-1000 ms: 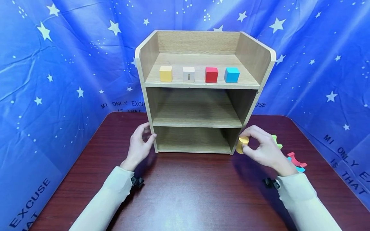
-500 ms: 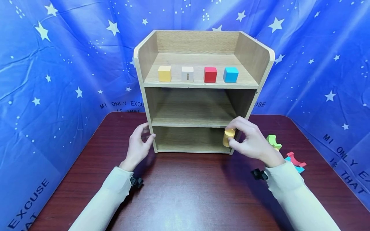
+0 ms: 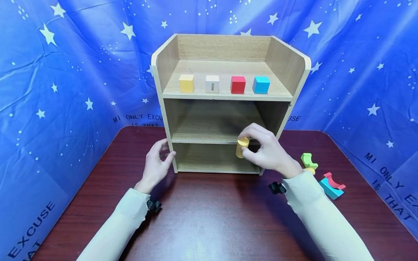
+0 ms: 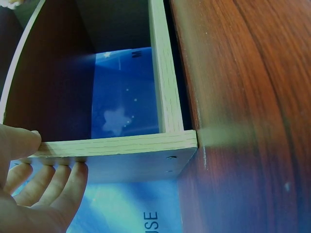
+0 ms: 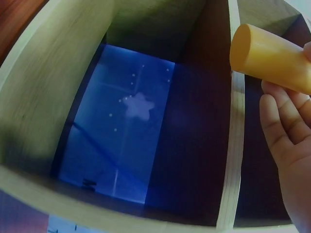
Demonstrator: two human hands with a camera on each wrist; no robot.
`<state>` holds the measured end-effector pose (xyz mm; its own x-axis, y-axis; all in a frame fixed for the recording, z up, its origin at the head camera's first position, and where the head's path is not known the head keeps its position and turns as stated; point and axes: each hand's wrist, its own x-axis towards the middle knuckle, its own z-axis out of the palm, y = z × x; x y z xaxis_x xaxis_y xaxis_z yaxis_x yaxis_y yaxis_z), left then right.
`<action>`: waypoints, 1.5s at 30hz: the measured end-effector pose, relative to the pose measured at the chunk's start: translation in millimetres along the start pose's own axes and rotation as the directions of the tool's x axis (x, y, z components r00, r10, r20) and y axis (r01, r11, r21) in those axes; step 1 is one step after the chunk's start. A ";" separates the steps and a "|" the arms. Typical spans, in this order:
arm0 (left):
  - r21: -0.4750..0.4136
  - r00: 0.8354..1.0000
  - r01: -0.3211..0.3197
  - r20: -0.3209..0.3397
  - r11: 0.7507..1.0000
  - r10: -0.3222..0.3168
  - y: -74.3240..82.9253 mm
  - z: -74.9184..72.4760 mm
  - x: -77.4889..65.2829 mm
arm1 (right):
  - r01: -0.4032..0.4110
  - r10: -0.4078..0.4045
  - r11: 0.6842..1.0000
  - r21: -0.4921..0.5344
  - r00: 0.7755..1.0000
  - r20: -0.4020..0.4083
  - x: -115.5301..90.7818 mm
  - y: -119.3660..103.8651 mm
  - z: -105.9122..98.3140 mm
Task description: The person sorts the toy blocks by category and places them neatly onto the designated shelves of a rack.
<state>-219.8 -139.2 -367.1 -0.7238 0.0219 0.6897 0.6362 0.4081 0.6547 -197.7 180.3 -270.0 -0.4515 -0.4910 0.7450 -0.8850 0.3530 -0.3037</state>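
At left, the side of the wooden shelf (image 3: 209, 125) was gripped by the left hand (image 3: 155, 168), thumb at the front edge, fingers along the outer face. A yellow cube (image 3: 186, 84), a white cube (image 3: 212, 84), a red cube (image 3: 238, 85) and a blue cube (image 3: 261, 85) were lined up on top. Before the lower opening, a yellow cylinder (image 3: 241, 148) was pinched by the right hand (image 3: 269, 152). Farther right, a green block (image 3: 307, 160), a blue block (image 3: 330, 189) and a red block (image 3: 333, 181) were seen on the table (image 3: 205, 217).

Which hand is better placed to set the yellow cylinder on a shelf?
Probably the right hand: it pinches the yellow cylinder in front of the shelf unit. The left hand holds the unit's left side, apart from the cylinder.
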 end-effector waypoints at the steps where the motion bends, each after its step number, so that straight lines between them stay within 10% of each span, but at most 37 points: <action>1: 0.000 1.000 0.002 0.001 1.000 -0.002 0.4 -0.2 -0.1 | -0.001 0.001 1.000 0.003 1.000 0.000 2.1 0.2 1.1; 45: -0.007 1.000 0.013 0.010 1.000 -0.013 0.1 -1.3 0.2 | -0.076 0.072 0.995 0.068 0.996 0.051 79.3 41.0 77.7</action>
<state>-219.6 -140.4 -366.5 -0.7345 0.0262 0.6781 0.6288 0.4021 0.6656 -278.6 93.9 -269.6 -0.5196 -0.5046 0.6895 -0.8539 0.3345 -0.3987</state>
